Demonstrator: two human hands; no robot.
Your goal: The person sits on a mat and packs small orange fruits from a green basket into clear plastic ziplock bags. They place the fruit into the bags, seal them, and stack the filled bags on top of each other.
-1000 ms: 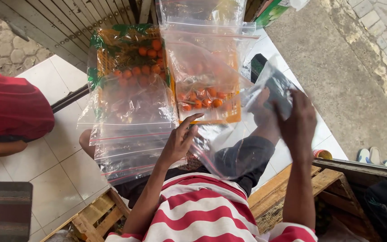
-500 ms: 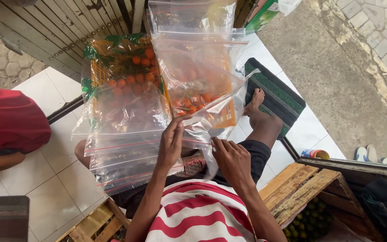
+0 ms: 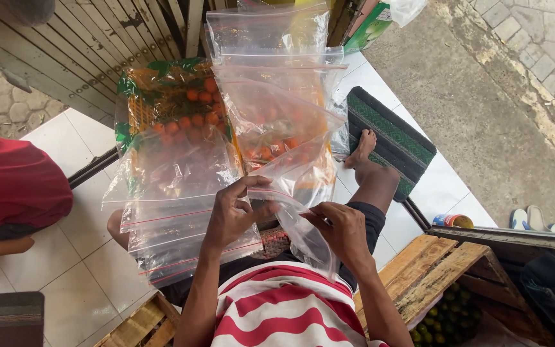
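My left hand (image 3: 231, 213) pinches the top edge of a clear zip bag (image 3: 290, 204) with a red seal line. On the bag's lower right side, my right hand (image 3: 343, 232) grips the same bag, which hangs empty between both hands over my lap. Under my left hand lies a fanned stack of empty clear zip bags (image 3: 175, 218) across my knee. Beyond them are clear bags filled with small orange fruit (image 3: 181, 109), partly veiled by more empty bags (image 3: 271, 58) laid on top.
A person in red (image 3: 8, 193) sits at the left on the white tiled floor (image 3: 52, 270). A green mat (image 3: 390, 138) lies under my foot. A wooden crate (image 3: 438, 276) with green fruit stands at lower right, a small tin (image 3: 452, 222) beside it.
My right hand came down from the raised bag at the right and now grips a bag in front of my chest. My left hand shifted from the stack onto that same bag.
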